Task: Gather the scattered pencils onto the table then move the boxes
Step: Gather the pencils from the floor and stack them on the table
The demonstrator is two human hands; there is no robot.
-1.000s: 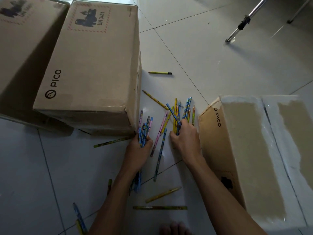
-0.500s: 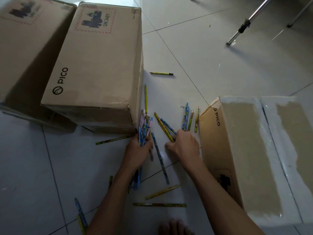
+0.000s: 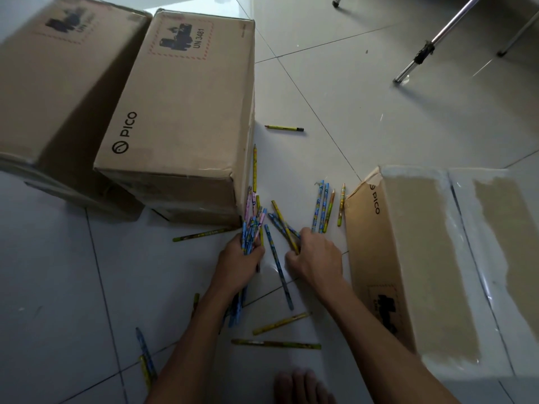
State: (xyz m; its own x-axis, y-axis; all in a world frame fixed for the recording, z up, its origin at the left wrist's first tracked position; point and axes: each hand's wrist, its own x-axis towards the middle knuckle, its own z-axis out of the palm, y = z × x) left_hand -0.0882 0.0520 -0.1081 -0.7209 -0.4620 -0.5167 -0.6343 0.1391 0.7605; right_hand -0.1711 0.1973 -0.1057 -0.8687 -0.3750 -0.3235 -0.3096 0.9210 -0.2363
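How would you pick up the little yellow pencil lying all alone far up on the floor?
Pinch the lone yellow pencil at its middle, coming straight down from above. It lies flat on the floor tile, apart from everything else, so fingers likely fit on both long sides.

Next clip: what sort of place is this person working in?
Probably an indoor room used for storage or unpacking, though that is a guess. The floor is pale glossy tile, closed PICO shipping cartons stand on it, and metal stand or furniture legs rest at the top right.
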